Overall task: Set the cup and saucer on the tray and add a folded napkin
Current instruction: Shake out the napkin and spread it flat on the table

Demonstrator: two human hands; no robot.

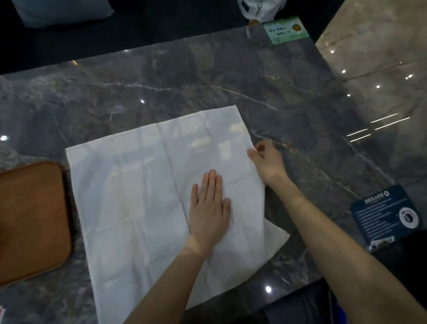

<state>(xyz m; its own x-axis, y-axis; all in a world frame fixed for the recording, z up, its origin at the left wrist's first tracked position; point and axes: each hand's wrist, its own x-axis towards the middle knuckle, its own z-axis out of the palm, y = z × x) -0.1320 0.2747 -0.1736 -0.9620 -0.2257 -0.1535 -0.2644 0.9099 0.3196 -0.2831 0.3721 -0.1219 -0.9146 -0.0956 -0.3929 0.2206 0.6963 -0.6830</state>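
Observation:
A large white napkin (pixel 135 189) lies spread out flat on the dark marble table (pixel 204 84), creased into squares. My left hand (pixel 209 206) rests palm down on its right half, fingers together and flat. My right hand (pixel 266 159) pinches the napkin's right edge between thumb and fingers, and that edge is slightly lifted. A brown wooden tray (pixel 26 224) sits at the left, its surface bare in the part I see. No cup or saucer is in view.
A dark blue printed card (pixel 386 215) lies at the table's right edge. A green card (pixel 286 30) and a white plastic bag (pixel 261 3) sit at the far edge. A glossy beige floor (pixel 386 44) lies to the right.

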